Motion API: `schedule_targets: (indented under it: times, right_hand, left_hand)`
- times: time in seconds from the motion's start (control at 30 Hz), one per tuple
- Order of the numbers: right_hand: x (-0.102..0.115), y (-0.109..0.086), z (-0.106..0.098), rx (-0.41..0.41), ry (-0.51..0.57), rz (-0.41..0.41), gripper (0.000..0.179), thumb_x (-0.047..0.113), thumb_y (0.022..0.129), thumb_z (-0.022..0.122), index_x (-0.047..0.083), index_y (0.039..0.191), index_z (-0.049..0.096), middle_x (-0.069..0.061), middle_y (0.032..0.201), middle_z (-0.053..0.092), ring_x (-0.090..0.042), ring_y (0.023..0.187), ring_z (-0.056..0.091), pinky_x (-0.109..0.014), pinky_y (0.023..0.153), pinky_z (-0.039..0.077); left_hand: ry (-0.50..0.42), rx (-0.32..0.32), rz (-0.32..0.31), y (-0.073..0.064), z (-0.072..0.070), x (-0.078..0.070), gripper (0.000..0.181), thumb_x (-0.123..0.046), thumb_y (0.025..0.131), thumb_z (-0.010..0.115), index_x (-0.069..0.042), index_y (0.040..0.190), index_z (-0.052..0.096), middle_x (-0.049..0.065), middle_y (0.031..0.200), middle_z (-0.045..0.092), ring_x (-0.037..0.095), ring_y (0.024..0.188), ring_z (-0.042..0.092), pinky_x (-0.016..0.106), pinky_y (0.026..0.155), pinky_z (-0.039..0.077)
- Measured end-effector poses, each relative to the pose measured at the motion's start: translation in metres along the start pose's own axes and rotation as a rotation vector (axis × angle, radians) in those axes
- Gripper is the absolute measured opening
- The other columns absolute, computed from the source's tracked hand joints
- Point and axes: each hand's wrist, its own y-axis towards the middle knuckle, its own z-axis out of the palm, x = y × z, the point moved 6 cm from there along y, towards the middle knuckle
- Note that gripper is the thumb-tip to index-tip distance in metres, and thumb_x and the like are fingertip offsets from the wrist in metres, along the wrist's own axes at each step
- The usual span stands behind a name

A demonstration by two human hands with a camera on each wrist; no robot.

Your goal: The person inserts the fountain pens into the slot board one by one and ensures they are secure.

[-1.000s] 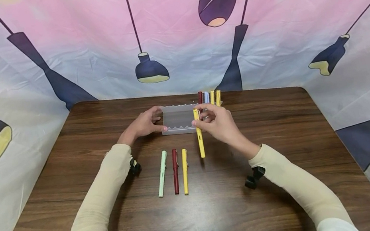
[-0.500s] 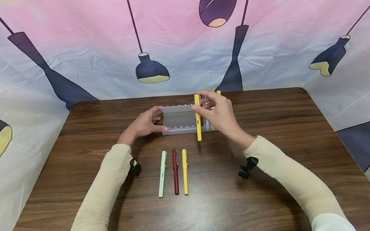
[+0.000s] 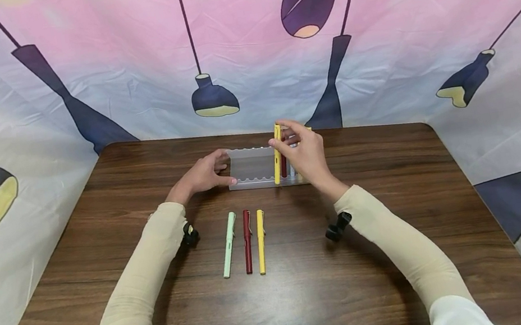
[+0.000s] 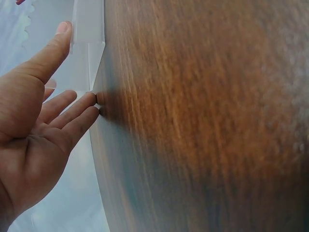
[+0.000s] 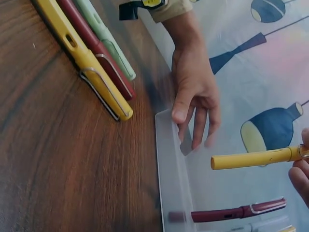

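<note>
My right hand [image 3: 307, 155] pinches a yellow pen [image 3: 277, 154] near its top, between thumb and fingers. The pen stands tilted at the clear notched pen rack [image 3: 254, 184], its lower end overlapping the rack's front. In the right wrist view, the yellow pen [image 5: 251, 159] is beside a dark red pen [image 5: 236, 213] resting in the rack. At the rack's left end, my left hand [image 3: 199, 175] has its thumb on the front edge and its extended fingers around the end. The left wrist view shows those fingers [image 4: 72, 113] fairly straight beside the rack's corner.
Nearer me on the wooden table [image 3: 363, 294] lie a mint green pen [image 3: 229, 245], a dark red pen [image 3: 247, 242] and a yellow pen [image 3: 260, 242], side by side. My right hand partly covers other pens in the rack's right part. A printed cloth [image 3: 239, 29] hangs behind.
My right hand has carried the yellow pen away from me, and its lower end has moved from in front of the rack to the rack's front edge. My left hand stays in place.
</note>
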Motion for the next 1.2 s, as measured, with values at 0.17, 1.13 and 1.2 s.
schedule_targets:
  times: [0.17,1.13,1.2]
  right_hand:
    - [-0.005,0.003,0.004,-0.020,-0.016,-0.018,0.044,0.025,0.090,0.082,0.013,0.131,0.070,-0.011,0.096,0.075,-0.023,0.082,0.075,-0.039,0.066,0.061]
    - [-0.028,0.001,0.017,-0.057,-0.089,-0.072,0.044,0.026,0.091,0.081,0.010,0.131,0.070,-0.013,0.101,0.076,-0.027,0.085,0.076,-0.041,0.071,0.063]
    - [-0.030,0.001,0.019,-0.049,-0.093,-0.071,0.044,0.028,0.092,0.080,0.010,0.131,0.070,-0.013,0.101,0.076,-0.026,0.085,0.075,-0.040,0.071,0.063]
  left_hand:
    - [0.002,-0.003,0.000,0.000,0.000,0.001,0.091,-0.024,0.089,0.083,-0.006,0.159,0.029,0.019,0.164,0.031,0.038,0.145,0.042,0.053,0.117,0.039]
    - [0.000,-0.002,-0.006,-0.001,0.000,-0.002,0.088,-0.022,0.090,0.081,-0.006,0.159,0.028,0.019,0.165,0.030,0.037,0.146,0.042,0.052,0.117,0.039]
    - [-0.001,-0.001,-0.004,-0.002,0.000,-0.002,0.088,-0.022,0.091,0.081,-0.005,0.159,0.028,0.020,0.165,0.030,0.038,0.146,0.041,0.052,0.117,0.038]
